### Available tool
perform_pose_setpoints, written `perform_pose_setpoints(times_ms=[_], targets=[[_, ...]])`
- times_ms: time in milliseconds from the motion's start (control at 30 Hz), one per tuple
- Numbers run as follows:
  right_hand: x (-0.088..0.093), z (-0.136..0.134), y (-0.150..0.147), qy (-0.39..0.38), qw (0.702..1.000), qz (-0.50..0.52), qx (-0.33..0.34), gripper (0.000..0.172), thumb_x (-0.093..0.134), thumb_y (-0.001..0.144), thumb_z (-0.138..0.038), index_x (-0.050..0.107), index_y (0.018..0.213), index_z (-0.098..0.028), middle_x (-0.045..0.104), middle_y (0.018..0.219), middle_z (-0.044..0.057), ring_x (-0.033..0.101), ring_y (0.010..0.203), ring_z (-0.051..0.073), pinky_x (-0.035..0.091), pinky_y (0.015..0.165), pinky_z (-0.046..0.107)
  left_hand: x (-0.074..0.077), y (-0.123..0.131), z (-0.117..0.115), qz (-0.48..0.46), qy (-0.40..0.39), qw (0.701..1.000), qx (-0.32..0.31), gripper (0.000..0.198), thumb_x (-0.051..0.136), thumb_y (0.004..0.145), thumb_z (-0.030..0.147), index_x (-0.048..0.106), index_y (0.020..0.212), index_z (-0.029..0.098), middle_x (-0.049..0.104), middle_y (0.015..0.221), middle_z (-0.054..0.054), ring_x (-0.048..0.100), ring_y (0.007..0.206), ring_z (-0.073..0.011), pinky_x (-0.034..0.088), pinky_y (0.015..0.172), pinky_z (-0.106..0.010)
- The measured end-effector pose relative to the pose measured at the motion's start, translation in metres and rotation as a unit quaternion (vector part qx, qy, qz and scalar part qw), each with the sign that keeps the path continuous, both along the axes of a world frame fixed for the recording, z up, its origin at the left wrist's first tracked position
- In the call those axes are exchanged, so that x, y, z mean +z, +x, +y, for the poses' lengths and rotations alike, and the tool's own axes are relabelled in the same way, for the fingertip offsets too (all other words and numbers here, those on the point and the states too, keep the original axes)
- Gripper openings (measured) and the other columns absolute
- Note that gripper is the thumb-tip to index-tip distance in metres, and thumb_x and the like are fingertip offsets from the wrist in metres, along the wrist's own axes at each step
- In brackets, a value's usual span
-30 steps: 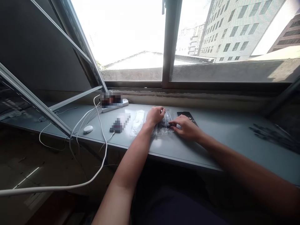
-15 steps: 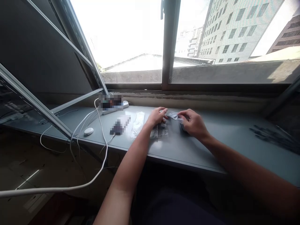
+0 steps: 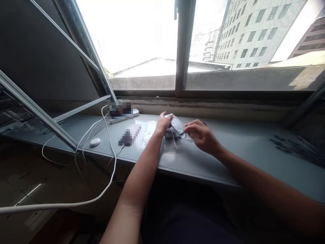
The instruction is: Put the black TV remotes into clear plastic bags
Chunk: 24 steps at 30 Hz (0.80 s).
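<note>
My left hand [image 3: 164, 122] is closed on the far left edge of a clear plastic bag [image 3: 178, 124], which is lifted and tilted above the table. What the bag contains is too unclear to name. At the bag's right end, my right hand [image 3: 201, 134] pinches its edge between thumb and fingers. Below it on the table lies another clear plastic bag [image 3: 173, 146] with something dark inside. A small dark thing shows behind my right hand, mostly hidden. Left of my left forearm, a flat clear packet [image 3: 148, 134] with whitish contents rests on the tabletop.
On the grey table [image 3: 241, 145] a white round device [image 3: 95, 142] and a blurred-out object [image 3: 129, 135] with a cable lie to the left. A white power strip [image 3: 122, 119] sits behind them. White cables [image 3: 115, 166] hang over the front edge. Dark gloves [image 3: 297, 149] lie at right.
My left hand has moved slightly left and up, raising the plastic bag off the table. My right hand has shifted a little left along with it. The bag now shows more fully between them.
</note>
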State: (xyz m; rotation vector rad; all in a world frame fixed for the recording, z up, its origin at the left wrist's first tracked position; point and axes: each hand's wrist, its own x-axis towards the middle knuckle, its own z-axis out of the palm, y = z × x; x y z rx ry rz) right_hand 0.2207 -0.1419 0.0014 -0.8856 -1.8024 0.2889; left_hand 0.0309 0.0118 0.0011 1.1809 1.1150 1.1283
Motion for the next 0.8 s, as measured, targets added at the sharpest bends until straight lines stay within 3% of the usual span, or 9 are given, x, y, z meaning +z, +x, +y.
perform_pose_setpoints(times_ms=[100,167,300,400,500,633,800], targets=[[0.001,0.001,-0.001,-0.159,0.979,0.128,0.016,0.038,0.080,0.104,-0.054,0.072,0.131,-0.029,0.073,0.141,0.013,0.076,0.126,0.032,0.069,0.098,0.045,-0.002,0.001,-0.001,0.008,0.060,0.998,-0.018,0.048,0.083,0.101,0.039,0.073,0.139,0.011,0.077,0.099,-0.009,0.060,0.062,-0.0103,0.049,0.056,-0.024],[0.004,0.002,-0.003,-0.264,0.936,0.227,0.050,0.051,0.074,0.106,-0.060,0.064,0.145,-0.029,0.074,0.144,0.014,0.079,0.122,0.032,0.071,0.095,0.046,-0.002,0.006,-0.007,-0.008,0.085,0.994,-0.065,0.046,0.088,0.096,0.042,0.077,0.129,0.012,0.079,0.101,-0.009,0.065,0.066,-0.0123,0.053,0.059,-0.025],[0.011,0.001,-0.005,-0.433,0.831,0.332,0.107,0.035,0.068,0.110,-0.049,0.074,0.129,-0.019,0.084,0.123,0.018,0.085,0.099,0.031,0.074,0.084,0.044,-0.001,0.016,-0.022,-0.004,0.104,0.983,-0.151,0.048,0.091,0.093,0.054,0.080,0.117,0.014,0.080,0.096,-0.006,0.069,0.068,-0.0132,0.059,0.064,-0.026],[0.014,0.000,-0.005,-0.513,0.789,0.330,0.082,0.014,0.076,0.107,-0.027,0.080,0.111,-0.014,0.086,0.109,0.018,0.082,0.079,0.023,0.073,0.074,0.031,0.001,0.018,-0.027,-0.003,0.089,0.979,-0.181,0.050,0.083,0.098,0.063,0.078,0.108,0.015,0.074,0.079,-0.002,0.067,0.059,-0.0123,0.059,0.062,-0.026],[0.015,-0.003,-0.006,-0.533,0.773,0.331,0.091,0.011,0.073,0.109,-0.019,0.080,0.103,-0.013,0.084,0.098,0.015,0.077,0.071,0.018,0.070,0.065,0.025,0.003,0.016,-0.026,-0.019,0.076,0.976,-0.202,0.052,0.081,0.098,0.068,0.075,0.100,0.016,0.068,0.071,0.000,0.064,0.054,-0.0115,0.055,0.058,-0.025],[0.018,-0.006,-0.008,-0.512,0.780,0.346,0.103,0.017,0.069,0.112,-0.019,0.076,0.097,-0.015,0.080,0.089,0.010,0.075,0.068,0.016,0.068,0.060,0.025,0.001,0.014,-0.023,-0.057,0.032,0.971,-0.231,0.057,0.082,0.095,0.070,0.067,0.084,0.017,0.062,0.064,-0.001,0.059,0.053,-0.0103,0.044,0.052,-0.024],[0.017,-0.006,-0.011,-0.516,0.783,0.331,0.104,0.016,0.069,0.113,-0.022,0.073,0.099,-0.015,0.078,0.089,0.008,0.072,0.063,0.015,0.064,0.055,0.023,0.001,0.013,-0.024,-0.020,0.075,0.970,-0.232,0.058,0.077,0.098,0.069,0.064,0.074,0.018,0.061,0.063,-0.002,0.052,0.052,-0.0094,0.033,0.050,-0.025]])
